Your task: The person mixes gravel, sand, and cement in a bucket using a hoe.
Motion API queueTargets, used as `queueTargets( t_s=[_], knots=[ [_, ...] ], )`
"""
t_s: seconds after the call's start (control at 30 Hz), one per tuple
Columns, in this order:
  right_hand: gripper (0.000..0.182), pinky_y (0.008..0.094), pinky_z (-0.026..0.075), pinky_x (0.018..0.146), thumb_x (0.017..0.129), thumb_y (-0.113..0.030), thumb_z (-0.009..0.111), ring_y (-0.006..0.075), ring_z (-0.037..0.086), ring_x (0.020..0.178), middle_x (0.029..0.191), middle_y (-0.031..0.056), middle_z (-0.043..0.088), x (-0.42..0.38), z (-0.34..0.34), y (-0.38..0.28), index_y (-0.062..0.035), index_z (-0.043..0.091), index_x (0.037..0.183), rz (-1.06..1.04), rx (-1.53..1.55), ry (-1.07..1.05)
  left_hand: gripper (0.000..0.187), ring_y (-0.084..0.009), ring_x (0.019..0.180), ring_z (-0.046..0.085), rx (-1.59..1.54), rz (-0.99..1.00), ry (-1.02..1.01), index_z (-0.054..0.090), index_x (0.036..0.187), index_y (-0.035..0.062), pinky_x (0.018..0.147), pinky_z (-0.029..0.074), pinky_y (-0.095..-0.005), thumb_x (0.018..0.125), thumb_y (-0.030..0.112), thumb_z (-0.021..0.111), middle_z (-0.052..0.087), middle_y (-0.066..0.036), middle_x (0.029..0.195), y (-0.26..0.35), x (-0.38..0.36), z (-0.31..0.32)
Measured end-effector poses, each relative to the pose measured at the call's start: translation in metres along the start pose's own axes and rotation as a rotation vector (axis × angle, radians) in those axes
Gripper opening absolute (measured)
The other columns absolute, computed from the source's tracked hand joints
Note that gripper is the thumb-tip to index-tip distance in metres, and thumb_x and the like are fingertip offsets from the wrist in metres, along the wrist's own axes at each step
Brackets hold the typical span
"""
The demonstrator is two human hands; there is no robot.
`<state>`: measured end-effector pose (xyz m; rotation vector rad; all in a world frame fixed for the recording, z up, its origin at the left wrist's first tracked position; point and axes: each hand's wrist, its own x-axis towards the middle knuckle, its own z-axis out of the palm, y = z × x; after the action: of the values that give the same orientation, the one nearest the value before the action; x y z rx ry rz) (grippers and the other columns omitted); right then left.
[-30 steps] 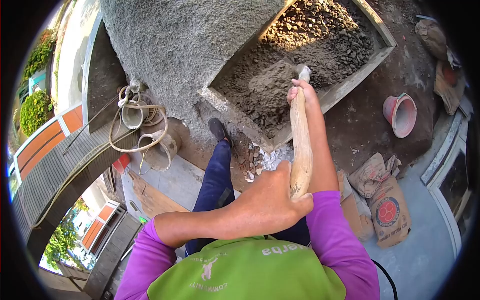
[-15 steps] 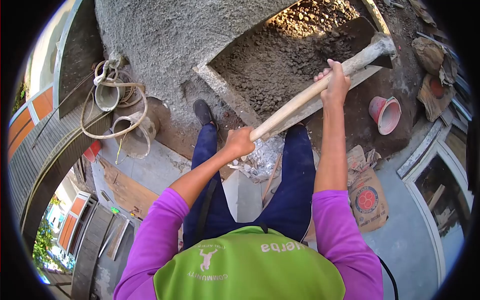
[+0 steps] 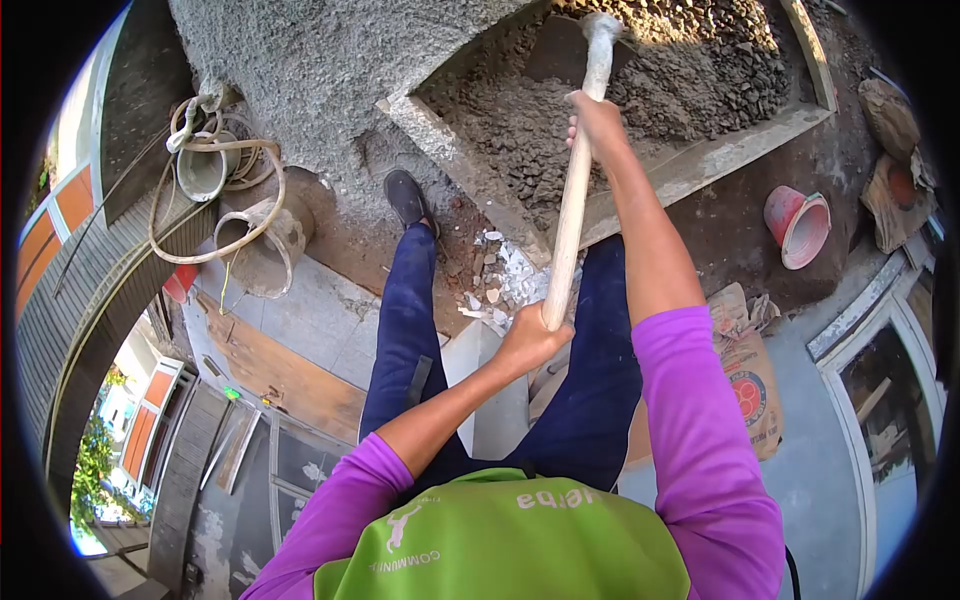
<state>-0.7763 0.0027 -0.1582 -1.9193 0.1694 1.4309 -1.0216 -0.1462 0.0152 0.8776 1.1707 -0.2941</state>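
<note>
Head view shows both hands wrapped around a hoe (image 3: 572,200), right hand (image 3: 597,120) nearer its blade in the gravel mix (image 3: 520,130), left hand (image 3: 530,338) gripping the handle's end.

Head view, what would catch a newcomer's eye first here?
The long wooden handle running up the middle, gripped by the left hand at its near end and the right hand higher up. Its blade sits in the grey gravel mix inside a wooden frame at top. A pink bucket lies tipped at right.
</note>
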Motion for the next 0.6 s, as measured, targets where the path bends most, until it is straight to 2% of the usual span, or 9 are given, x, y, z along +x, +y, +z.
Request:
queueTargets(
  t_s=[0.03, 0.07, 0.1, 0.2, 0.3, 0.43, 0.57, 0.6],
  knots=[
    [0.034, 0.0344, 0.054, 0.048, 0.088, -0.023, 0.068, 0.0155, 0.057, 0.056, 0.076, 0.0063, 0.056, 0.006, 0.008, 0.010, 0.0045, 0.056, 0.103, 0.052, -0.083, -0.022, 0.022, -0.0234, 0.061, 0.064, -0.072, -0.113, -0.008, 0.062, 0.086, -0.0055, 0.060, 0.052, -0.0398, 0.079, 0.014, 0.068, 0.065, -0.015, 0.072, 0.005, -0.003, 0.006],
    [0.034, 0.0346, 0.055, 0.049, 0.088, -0.022, 0.068, 0.0158, 0.057, 0.058, 0.077, 0.0064, 0.056, 0.010, 0.013, 0.018, 0.0049, 0.056, 0.105, 0.083, -0.148, -0.043, 0.019, -0.0187, 0.056, 0.060, -0.189, -0.165, -0.029, 0.060, 0.086, -0.0042, 0.054, 0.048, -0.0377, 0.079, 0.013, 0.066, 0.062, -0.011, 0.068, 0.012, -0.009, 0.014],
    [0.035, 0.0348, 0.055, 0.049, 0.088, -0.022, 0.068, 0.0161, 0.058, 0.059, 0.077, 0.0064, 0.056, 0.010, 0.016, 0.024, 0.0054, 0.056, 0.107, 0.113, -0.213, -0.067, 0.019, -0.0172, 0.055, 0.059, -0.189, -0.198, -0.020, 0.059, 0.087, -0.0034, 0.053, 0.048, -0.0356, 0.081, 0.013, 0.066, 0.061, -0.010, 0.068, 0.017, -0.019, 0.016],
    [0.033, 0.0362, 0.057, 0.050, 0.087, -0.018, 0.067, 0.0187, 0.060, 0.059, 0.077, 0.0081, 0.057, 0.019, 0.016, 0.042, 0.0068, 0.058, 0.106, 0.181, -0.095, -0.107, 0.021, -0.0129, 0.054, 0.057, -0.159, -0.274, 0.005, 0.056, 0.095, -0.0016, 0.050, 0.046, -0.0302, 0.086, 0.015, 0.066, 0.058, -0.006, 0.070, 0.045, -0.038, 0.003],
    [0.028, 0.0404, 0.058, 0.052, 0.086, -0.015, 0.066, 0.0206, 0.059, 0.058, 0.078, 0.0101, 0.057, 0.018, 0.001, 0.073, 0.0061, 0.058, 0.103, 0.304, -0.002, -0.152, 0.021, -0.0124, 0.054, 0.056, -0.047, -0.287, 0.018, 0.055, 0.095, -0.0005, 0.050, 0.046, -0.0301, 0.087, 0.016, 0.067, 0.058, -0.006, 0.072, 0.070, -0.055, 0.005],
    [0.025, 0.0392, 0.056, 0.053, 0.091, -0.018, 0.063, 0.0200, 0.055, 0.058, 0.073, 0.0073, 0.052, -0.003, -0.006, 0.088, 0.0033, 0.058, 0.102, 0.371, 0.100, -0.248, 0.027, -0.0113, 0.058, 0.057, -0.082, -0.406, 0.023, 0.053, 0.101, -0.0008, 0.052, 0.046, -0.0295, 0.089, 0.018, 0.069, 0.056, -0.004, 0.071, 0.112, -0.080, 0.015],
    [0.020, 0.0370, 0.052, 0.049, 0.093, -0.018, 0.061, 0.0179, 0.052, 0.054, 0.069, 0.0056, 0.051, -0.008, -0.025, 0.078, -0.0017, 0.053, 0.102, 0.465, 0.191, -0.368, 0.040, -0.0153, 0.055, 0.059, -0.054, -0.342, 0.011, 0.049, 0.115, -0.0057, 0.049, 0.050, -0.0319, 0.089, 0.020, 0.066, 0.060, -0.008, 0.073, 0.152, -0.085, 0.041],
    [0.019, 0.0366, 0.051, 0.048, 0.093, -0.018, 0.061, 0.0174, 0.051, 0.052, 0.067, 0.0051, 0.050, -0.003, -0.032, 0.071, -0.0028, 0.052, 0.101, 0.468, 0.206, -0.382, 0.037, -0.0154, 0.055, 0.059, -0.115, -0.295, -0.010, 0.048, 0.110, -0.0054, 0.049, 0.049, -0.0323, 0.089, 0.019, 0.066, 0.059, -0.008, 0.073, 0.160, -0.082, 0.049]
  ],
)
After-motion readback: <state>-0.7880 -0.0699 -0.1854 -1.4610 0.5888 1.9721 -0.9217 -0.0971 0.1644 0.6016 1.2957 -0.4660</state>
